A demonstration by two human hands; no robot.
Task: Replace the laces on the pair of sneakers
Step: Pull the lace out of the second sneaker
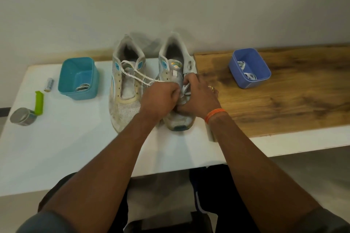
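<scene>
Sneakers: pair stands side by side near the back edge of the table [56, 147], toes toward the person, heels at the wall. Left sneaker [126, 89] has bare eyelets; right sneaker [177, 85] is being worked on.

Hands: left hand [161, 98] curled into a fist over the right sneaker's lower eyelets, gripping the white lace [136, 74]. Right hand [198, 94] pinches a short stretch of the same lace at the eyelet row. Both hands close together, touching or nearly so; fingertip detail hidden.

Lace slack runs from the left hand across the collar of the left sneaker in a loose loop.

Risks (judgement):
- Slack loop draped on the left sneaker could snag on its collar when pulled and drag or tip that shoe.
- Neither hand braces the right sneaker's sole; a hard tug could slide it toward the front edge.
- Eyelets are hidden by the hands, so a skipped or crossed eyelet is possible.
- Whether this lace is going in or coming out: cannot tell.

Surface: white top on the left, wood-grain panel on the right. Teal tub [78, 78] near the back left, holding something coiled. Blue tub [249, 68] on the wood part, white coils inside. Battery [48, 84], green clip [39, 102] and tape roll [22, 117] by the left edge.

Room: plain pale wall behind; floor below at right.
</scene>
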